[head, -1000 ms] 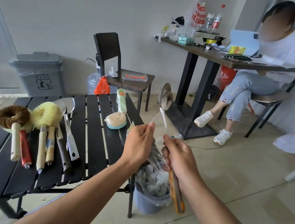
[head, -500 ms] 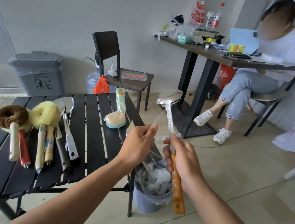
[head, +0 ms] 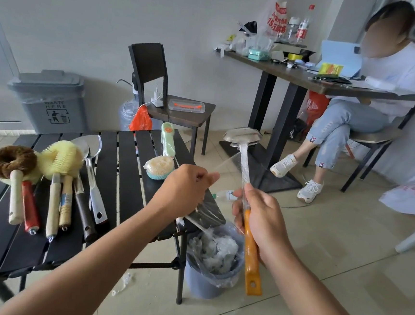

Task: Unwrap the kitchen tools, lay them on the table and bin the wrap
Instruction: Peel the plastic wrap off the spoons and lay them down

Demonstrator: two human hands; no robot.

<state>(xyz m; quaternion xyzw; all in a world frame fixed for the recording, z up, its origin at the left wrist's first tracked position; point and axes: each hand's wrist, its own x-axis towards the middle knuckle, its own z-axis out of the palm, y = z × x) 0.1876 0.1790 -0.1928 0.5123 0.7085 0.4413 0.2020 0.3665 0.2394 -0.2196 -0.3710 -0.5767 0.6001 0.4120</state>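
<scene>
My right hand (head: 261, 217) grips a metal ladle (head: 243, 136) by the top of its orange handle, bowl up and away from me. Clear plastic wrap (head: 228, 165) still clings to the shaft and stretches left to my left hand (head: 186, 190), which pinches it and pulls it off sideways. Both hands hover over the small grey bin (head: 205, 280), which is lined with a bag and full of crumpled wrap. On the black slatted table (head: 129, 175) to the left lie several unwrapped brushes and a spatula (head: 92, 172), plus a sponge brush (head: 160, 165) with a green handle.
A large grey waste bin (head: 50, 101) stands against the wall behind the table. A dark chair (head: 171, 104) holds a clear box. A seated person (head: 356, 107) is at a cluttered table (head: 308, 78) on the right. Scraps of wrap lie on the tiled floor (head: 318, 255).
The ladle has turned in my right hand, its bowl swinging from edge-on to facing sideways. My left hand has drawn the wrap further left, off the shaft.
</scene>
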